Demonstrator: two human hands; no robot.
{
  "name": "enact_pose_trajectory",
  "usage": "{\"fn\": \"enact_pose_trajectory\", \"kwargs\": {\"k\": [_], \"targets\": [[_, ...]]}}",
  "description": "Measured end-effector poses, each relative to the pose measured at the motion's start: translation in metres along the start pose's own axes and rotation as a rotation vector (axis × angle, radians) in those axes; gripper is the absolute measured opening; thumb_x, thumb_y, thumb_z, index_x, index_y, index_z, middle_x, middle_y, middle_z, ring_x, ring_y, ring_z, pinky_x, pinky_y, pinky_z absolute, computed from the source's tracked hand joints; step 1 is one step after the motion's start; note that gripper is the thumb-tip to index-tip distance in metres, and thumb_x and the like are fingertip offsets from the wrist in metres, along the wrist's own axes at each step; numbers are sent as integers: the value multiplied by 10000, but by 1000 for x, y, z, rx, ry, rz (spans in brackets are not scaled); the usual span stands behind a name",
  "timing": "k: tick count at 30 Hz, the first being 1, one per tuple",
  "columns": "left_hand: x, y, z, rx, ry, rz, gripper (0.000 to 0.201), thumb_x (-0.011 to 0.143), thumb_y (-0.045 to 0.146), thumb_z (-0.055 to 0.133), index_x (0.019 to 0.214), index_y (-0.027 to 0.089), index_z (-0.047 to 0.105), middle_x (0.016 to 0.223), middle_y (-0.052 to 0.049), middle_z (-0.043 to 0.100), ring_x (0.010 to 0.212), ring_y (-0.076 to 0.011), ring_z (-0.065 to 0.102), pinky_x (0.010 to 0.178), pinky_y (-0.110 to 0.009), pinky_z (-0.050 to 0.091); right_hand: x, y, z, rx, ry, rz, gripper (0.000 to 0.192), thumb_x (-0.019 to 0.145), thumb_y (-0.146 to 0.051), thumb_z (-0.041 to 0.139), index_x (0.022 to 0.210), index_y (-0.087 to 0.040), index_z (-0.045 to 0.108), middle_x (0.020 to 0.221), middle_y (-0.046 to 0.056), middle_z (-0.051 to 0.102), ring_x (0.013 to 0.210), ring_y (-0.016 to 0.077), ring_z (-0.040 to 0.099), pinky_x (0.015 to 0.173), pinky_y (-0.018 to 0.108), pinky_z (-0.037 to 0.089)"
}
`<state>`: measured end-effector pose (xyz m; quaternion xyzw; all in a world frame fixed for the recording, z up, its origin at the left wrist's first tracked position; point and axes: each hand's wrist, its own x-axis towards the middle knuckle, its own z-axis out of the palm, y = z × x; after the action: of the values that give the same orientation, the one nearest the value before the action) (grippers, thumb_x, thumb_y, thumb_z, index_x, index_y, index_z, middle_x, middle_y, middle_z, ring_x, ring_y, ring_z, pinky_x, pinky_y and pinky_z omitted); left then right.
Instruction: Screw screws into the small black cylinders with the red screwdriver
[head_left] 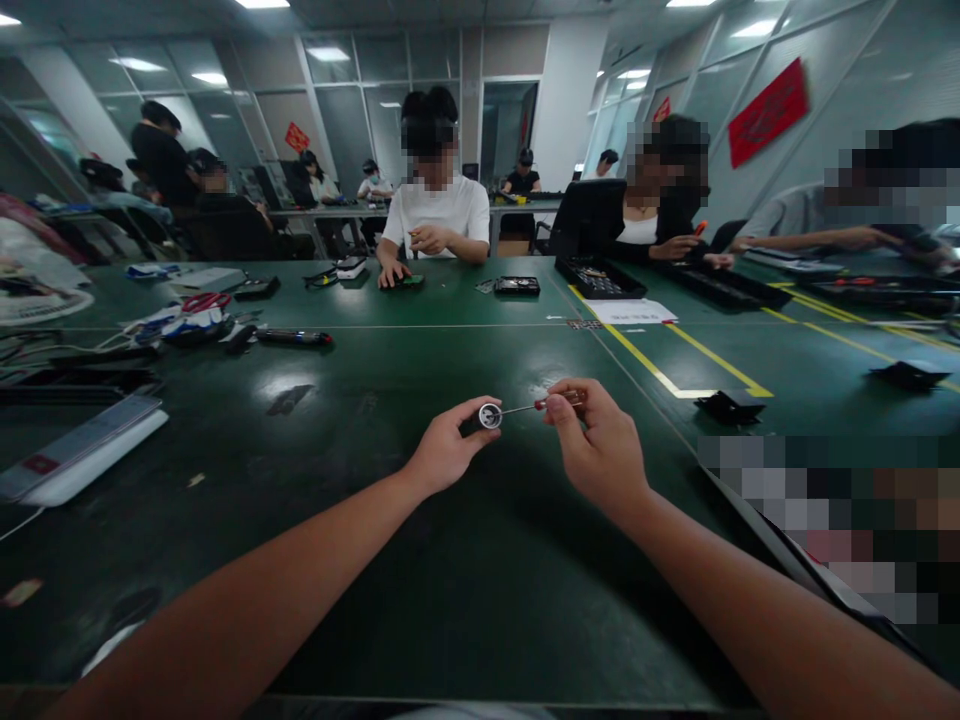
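Observation:
Above the green table, my left hand [444, 450] is closed on a small dark cylinder with a round, silver-rimmed end [490, 414]. That end faces toward me and a little to the right; the rest of the part is mostly hidden by my fingers. In my right hand [604, 448] is a small screwdriver [541, 404] with a reddish, see-through handle, pinched between thumb and fingers. Its thin metal shaft points left, and the tip reaches the cylinder's round end. Whether the tip sits on a screw cannot be made out.
A white-edged device [97, 455] lies at the left, with a pen-shaped tool [294, 338] and cables beyond it. Black brackets [729, 405] rest at the right near yellow tape lines [637, 355]. Co-workers sit across the green table [420, 580] with black trays [600, 278].

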<state>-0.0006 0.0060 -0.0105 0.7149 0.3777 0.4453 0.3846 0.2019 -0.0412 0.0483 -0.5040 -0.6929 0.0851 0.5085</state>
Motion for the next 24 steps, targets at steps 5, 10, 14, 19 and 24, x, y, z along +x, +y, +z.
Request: {"fn": "enact_pose_trajectory", "kwargs": {"k": [5, 10, 14, 19, 24], "targets": [[-1, 3, 0, 79, 36, 9, 387, 858, 153, 718, 1231, 242, 670, 1263, -49, 685, 1211, -228, 609, 1112, -430, 413, -2, 1, -2, 73, -150, -12, 150, 999, -318, 482, 1062, -209, 562, 655, -32, 617, 577, 144, 608, 614, 278, 461], [-5, 14, 2, 265, 40, 78, 346, 867, 161, 719, 1197, 259, 684, 1181, -34, 713, 1134, -224, 632, 1036, -411, 464, -5, 0, -4, 131, -184, -87, 211, 999, -371, 495, 1062, -199, 599, 748, -1, 654, 626, 146, 624, 605, 274, 462], [-6, 18, 3, 304, 33, 92, 345, 864, 148, 721, 1189, 261, 685, 1168, -28, 718, 1120, -220, 634, 1017, -401, 474, -6, -4, -4, 87, -91, -93, 332, 1032, -383, 422, 1017, -186, 689, 696, 5, 655, 583, 142, 606, 580, 275, 439], [-3, 13, 1, 320, 47, 83, 341, 874, 192, 721, 1202, 277, 681, 1193, -28, 716, 1134, -231, 633, 1024, -420, 472, -7, -13, -3, -7, -122, -107, 299, 1023, -314, 435, 1082, -169, 689, 781, 34, 712, 693, 168, 674, 637, 285, 464], [-3, 12, 1, 342, 79, 52, 346, 862, 151, 719, 1184, 273, 694, 1184, -30, 719, 1138, -233, 630, 1040, -433, 466, -7, -13, -2, -37, -152, -112, 290, 1018, -282, 392, 1111, -154, 635, 870, 71, 712, 792, 204, 686, 664, 308, 466]]}}
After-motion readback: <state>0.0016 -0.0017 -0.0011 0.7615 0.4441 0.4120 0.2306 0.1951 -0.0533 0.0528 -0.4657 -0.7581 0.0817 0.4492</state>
